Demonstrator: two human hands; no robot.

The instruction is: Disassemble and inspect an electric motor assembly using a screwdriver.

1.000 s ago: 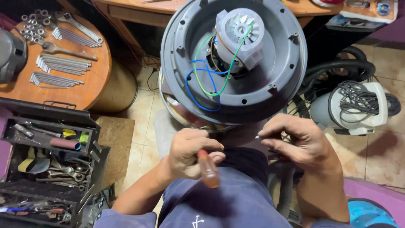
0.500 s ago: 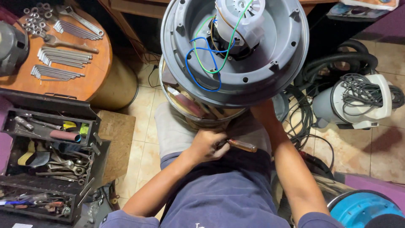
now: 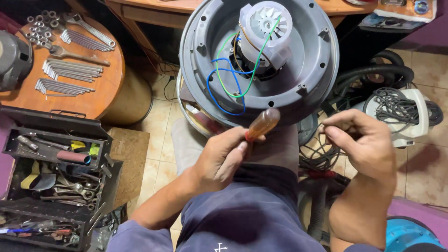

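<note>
**Screwdriver held below the upturned vacuum motor head**

The screwdriver [image 3: 261, 124], with its amber handle pointing up and away, sits in the left hand [image 3: 223, 156], whose fingers are curled around the shaft end of the handle, just in front of the person's lap. The right hand [image 3: 361, 142] is held apart to the side, fingertips pressed together as if pinching something too small to make out. Just beyond both hands rests the grey round vacuum motor head [image 3: 298, 70], upturned, with a white motor [image 3: 265, 29] and loose blue and green wires [image 3: 228, 77] inside. To the left stand an open toolbox [image 3: 51, 177] and a round wooden worktop [image 3: 100, 100] carrying rows of hex keys [image 3: 70, 70]. To the right sits a white vacuum unit [image 3: 403, 112].
</note>
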